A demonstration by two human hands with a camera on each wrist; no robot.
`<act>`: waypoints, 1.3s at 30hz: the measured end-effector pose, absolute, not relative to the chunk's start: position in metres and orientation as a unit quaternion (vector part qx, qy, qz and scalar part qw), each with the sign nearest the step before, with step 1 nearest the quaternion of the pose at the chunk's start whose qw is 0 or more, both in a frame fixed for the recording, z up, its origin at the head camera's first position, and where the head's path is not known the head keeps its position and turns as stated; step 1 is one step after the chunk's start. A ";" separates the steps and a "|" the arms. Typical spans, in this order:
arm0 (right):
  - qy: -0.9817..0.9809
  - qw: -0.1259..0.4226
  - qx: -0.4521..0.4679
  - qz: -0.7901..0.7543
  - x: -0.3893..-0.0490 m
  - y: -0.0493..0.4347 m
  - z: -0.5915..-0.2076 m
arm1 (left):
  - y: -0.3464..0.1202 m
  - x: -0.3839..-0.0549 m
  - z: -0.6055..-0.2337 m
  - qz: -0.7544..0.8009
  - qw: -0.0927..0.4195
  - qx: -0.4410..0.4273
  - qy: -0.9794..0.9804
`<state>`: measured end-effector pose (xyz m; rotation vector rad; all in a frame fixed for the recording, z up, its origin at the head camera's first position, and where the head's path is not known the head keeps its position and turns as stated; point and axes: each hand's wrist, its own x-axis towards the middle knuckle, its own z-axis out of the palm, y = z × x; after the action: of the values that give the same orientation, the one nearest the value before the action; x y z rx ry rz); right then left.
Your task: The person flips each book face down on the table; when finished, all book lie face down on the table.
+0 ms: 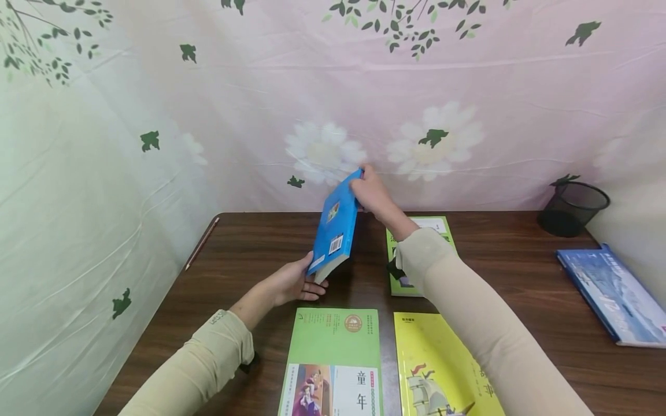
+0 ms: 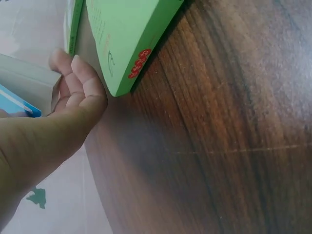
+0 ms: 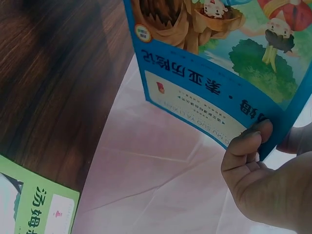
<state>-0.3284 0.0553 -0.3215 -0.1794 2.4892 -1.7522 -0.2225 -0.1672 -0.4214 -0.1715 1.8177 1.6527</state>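
Note:
A blue paperback book [image 1: 333,228] is held tilted above the table, its back cover with the barcode facing my head camera. My right hand [image 1: 372,192] pinches its upper corner between thumb and fingers. At the lower end, my left hand [image 1: 290,283] holds the bottom corner, thumb at the cover and fingers beneath. The left wrist view shows curled fingers [image 2: 80,85] beside the book's page edges [image 2: 29,80]. In the right wrist view the illustrated front cover [image 3: 204,73] appears upside down, gripped at its corner by the right hand [image 3: 263,180].
A green book [image 1: 333,341] and a yellow book [image 1: 437,364] lie at the front. Behind, another green book [image 1: 406,286] is partly covered by my right sleeve. At right are a blue-white book [image 1: 616,294] and a black mesh cup [image 1: 572,208]; a pencil [image 1: 202,244] lies along the left edge.

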 end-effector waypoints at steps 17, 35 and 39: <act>0.827 0.071 -0.079 -0.552 -0.341 0.072 -0.334 | -0.188 -0.213 -0.410 0.606 0.307 -0.033 0.733; 0.848 0.110 -0.119 -0.505 -0.347 0.084 -0.368 | -0.189 -0.203 -0.403 0.579 0.270 -0.032 0.769; 0.854 0.106 -0.121 -0.495 -0.349 0.085 -0.379 | -0.190 -0.202 -0.403 0.578 0.264 -0.033 0.771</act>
<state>-0.3490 0.0849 -0.3787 -0.3557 2.5143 -1.4582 -0.2024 -0.1896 -0.4031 -0.0900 2.0850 1.5632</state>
